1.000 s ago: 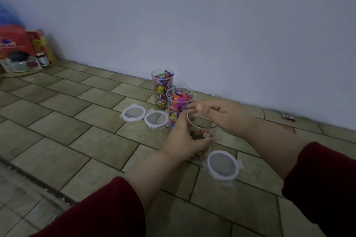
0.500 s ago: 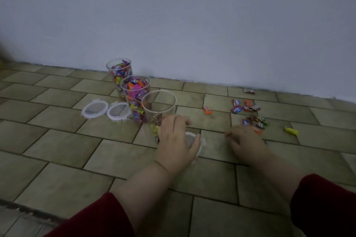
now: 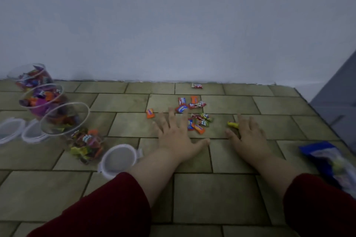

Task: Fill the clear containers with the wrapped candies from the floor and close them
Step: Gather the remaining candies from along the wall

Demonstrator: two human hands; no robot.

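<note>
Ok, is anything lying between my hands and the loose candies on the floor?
Nothing visible. The left hand and right hand lie open on the tiles either side of the candy pile; a yellow candy lies beside the right hand.

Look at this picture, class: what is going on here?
A person spreads both hands low over the tiled floor: the left hand beside the scattered wrapped candies, the right hand next to a yellow candy. Neither holds anything. Three clear containers stand at the left, all holding candies, none closed; their three lids lie on the floor.
</note>
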